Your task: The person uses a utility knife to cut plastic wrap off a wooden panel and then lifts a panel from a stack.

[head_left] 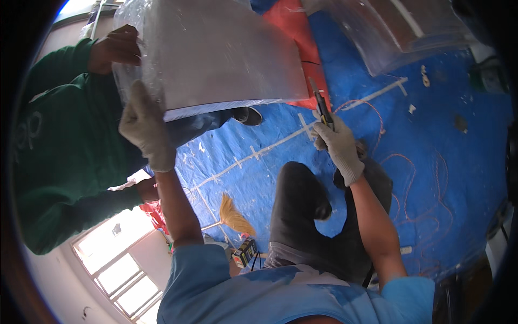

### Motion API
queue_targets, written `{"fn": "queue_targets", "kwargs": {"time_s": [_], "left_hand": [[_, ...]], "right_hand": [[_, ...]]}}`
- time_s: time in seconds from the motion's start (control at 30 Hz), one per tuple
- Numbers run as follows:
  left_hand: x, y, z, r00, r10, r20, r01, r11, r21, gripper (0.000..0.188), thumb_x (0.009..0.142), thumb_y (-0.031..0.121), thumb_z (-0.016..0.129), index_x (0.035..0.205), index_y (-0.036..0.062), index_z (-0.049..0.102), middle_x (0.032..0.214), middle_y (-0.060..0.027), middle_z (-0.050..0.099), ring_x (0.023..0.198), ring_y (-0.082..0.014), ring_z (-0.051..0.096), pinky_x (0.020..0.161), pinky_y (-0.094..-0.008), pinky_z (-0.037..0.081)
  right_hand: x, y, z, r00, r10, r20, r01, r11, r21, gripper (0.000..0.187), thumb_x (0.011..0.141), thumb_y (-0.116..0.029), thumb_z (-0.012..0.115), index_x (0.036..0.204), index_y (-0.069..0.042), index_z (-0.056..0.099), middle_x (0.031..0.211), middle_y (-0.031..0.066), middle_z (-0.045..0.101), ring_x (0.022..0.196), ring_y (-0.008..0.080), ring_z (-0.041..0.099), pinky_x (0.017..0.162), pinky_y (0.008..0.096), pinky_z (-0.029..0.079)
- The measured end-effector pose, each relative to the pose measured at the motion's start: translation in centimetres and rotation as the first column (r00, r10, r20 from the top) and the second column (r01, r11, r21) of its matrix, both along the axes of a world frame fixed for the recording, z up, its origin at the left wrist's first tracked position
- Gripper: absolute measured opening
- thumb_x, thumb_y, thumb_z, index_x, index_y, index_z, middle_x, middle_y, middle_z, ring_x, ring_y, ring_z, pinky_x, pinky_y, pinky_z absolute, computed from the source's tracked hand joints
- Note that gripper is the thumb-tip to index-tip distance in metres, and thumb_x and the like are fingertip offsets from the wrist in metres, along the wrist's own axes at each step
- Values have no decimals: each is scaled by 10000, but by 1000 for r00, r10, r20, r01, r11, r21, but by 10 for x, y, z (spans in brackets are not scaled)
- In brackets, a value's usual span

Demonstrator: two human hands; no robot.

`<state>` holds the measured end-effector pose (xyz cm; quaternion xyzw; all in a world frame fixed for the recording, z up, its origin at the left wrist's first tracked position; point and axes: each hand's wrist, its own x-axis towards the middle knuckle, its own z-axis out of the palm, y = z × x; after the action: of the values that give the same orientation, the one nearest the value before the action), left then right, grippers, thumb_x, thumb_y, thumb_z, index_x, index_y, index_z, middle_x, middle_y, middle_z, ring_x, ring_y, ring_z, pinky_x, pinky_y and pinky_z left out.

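Observation:
A large stack of grey sheets (232, 54), white along its near edge, lies in front of me with clear plastic film (148, 43) around its left side. My left hand (143, 127), in a pale knit glove, is closed on the film beside the stack's near left corner. In my gloved right hand (337, 143) is a utility knife (322, 103) with a black and yellow handle, its blade pointing up and away from me. The knife's tip is close to the stack's right corner, over a red sheet (307, 59).
At left a person in a green sweater (70, 140) has one hand (116, 49) at the film. A blue tarp (259, 178) with tape lines covers the floor. Orange cord (413, 183) lies at right, a broom (234, 216) near my knee, plastic-wrapped panels (399, 27) at far right.

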<state>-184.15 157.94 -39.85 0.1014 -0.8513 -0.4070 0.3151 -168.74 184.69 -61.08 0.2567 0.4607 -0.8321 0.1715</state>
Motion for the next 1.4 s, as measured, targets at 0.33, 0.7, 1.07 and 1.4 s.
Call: {"fn": "queue_targets", "kwargs": {"time_s": [0.33, 0.7, 1.07, 1.4], "left_hand": [[7, -11, -27, 936, -86, -340, 32, 986, -162, 499, 989, 396, 724, 894, -93, 758, 746, 11, 656, 683, -88, 513, 607, -307, 466], [28, -80, 23, 936, -348, 47, 310, 758, -574, 606, 974, 615, 519, 942, 71, 785, 870, -176, 747, 899, -346, 740, 884, -452, 546], [4, -122, -7, 935, -352, -43, 249, 739, -626, 557, 953, 616, 560, 1008, 115, 798, 917, -132, 762, 952, -319, 726, 919, -424, 535], [-1, -125, -2, 956, -235, 178, 294, 748, -595, 469, 1033, 502, 536, 1230, 120, 723, 1013, -101, 764, 937, -283, 734, 881, -411, 559]], "right_hand": [[46, 35, 52, 948, -167, -270, 242, 930, 276, 414, 1011, -135, 677, 1389, 16, 597, 875, 56, 697, 666, 76, 597, 643, 223, 500], [67, -102, 33, 786, 298, -542, 130, 778, 615, 397, 992, -257, 665, 1307, -23, 604, 886, 149, 694, 743, 236, 710, 689, 375, 546], [7, -218, 85, 604, 411, -683, 517, 451, 728, 423, 997, -246, 624, 1367, -50, 565, 1062, 198, 725, 921, 423, 716, 806, 492, 562], [-6, -241, 81, 582, 473, -661, 531, 395, 750, 424, 1022, -253, 593, 1391, -53, 528, 1143, 223, 710, 964, 442, 705, 829, 519, 562]]}}
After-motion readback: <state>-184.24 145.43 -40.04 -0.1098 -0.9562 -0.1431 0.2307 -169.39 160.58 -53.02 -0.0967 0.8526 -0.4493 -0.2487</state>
